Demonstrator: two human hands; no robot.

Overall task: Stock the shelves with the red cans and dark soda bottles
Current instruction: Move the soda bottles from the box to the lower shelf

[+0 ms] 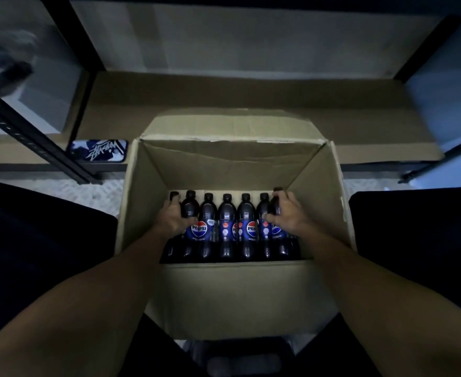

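Bottles (226, 227) of dark soda lie side by side, caps twd the shelf (223, 99), inside an open cardboard box (153, 186) just in front of it. L hand (173, 217) has fingers curled round the leftmost bottle (173, 196) near its neck. R hand (285, 213) grips the rightmost bottle (278, 189), w/ its cap sitting a bit above the others and the thumb on the neighbouring bottle.
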